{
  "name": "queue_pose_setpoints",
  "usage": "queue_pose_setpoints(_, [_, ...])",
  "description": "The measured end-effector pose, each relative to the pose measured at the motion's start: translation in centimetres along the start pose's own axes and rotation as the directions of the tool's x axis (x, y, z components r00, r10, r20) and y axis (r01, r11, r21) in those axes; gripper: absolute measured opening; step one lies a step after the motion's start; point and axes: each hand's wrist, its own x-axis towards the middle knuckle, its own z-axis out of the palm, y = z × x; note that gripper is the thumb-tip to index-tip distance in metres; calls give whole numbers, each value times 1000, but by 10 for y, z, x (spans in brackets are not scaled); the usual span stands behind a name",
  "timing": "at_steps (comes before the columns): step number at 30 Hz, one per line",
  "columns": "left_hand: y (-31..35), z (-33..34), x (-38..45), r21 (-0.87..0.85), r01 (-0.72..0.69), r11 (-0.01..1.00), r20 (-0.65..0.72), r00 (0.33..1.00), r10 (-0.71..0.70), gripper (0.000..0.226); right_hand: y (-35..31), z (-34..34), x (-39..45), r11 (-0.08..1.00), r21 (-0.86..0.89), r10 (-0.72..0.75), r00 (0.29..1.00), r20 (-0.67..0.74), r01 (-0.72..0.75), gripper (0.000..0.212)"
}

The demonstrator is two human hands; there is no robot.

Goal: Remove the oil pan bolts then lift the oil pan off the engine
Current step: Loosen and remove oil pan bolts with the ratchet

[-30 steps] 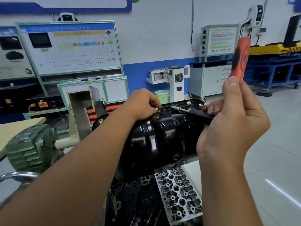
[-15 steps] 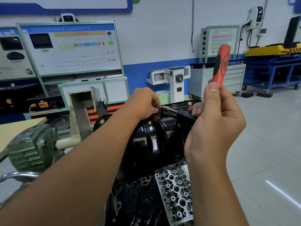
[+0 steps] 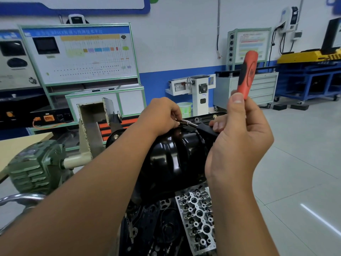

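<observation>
Green gearbox (image 3: pixel 35 163) of the engine stand at far left. Left hand (image 3: pixel 162 115) curled over the far rim of the glossy black oil pan (image 3: pixel 173 156), fingertips pinched on the steel tip of a ratchet tool (image 3: pixel 188 123). Oil pan seated atop the engine, centre frame. Right hand (image 3: pixel 239 141) wrapped tight around the tool's red-and-black handle (image 3: pixel 248 74), handle pointing upward.

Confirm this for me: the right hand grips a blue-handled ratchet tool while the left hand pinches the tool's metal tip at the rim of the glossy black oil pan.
Not quite. The head view shows the right hand gripping a red-handled ratchet tool, not blue. The left hand does pinch its metal tip at the glossy black oil pan rim.
</observation>
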Motion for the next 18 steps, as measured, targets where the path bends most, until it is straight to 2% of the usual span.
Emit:
queue_pose_setpoints(6, [-1, 0, 0, 2, -2, 1000, -1, 1000, 2, 25, -1, 1, -1, 999, -38, -25, 998, 55, 27, 14])
queue_pose_setpoints(11, [-1, 0, 1, 3, -7, 1000, -3, 1000, 7, 29, -4, 0, 4, 1000, -22, -16, 1000, 24, 17, 17])
queue_pose_setpoints(18, [-2, 2, 2, -1, -5, 1000, -1, 1000, 5, 21, -6, 0, 6, 1000, 8, -22, 999, 38, 21, 19])
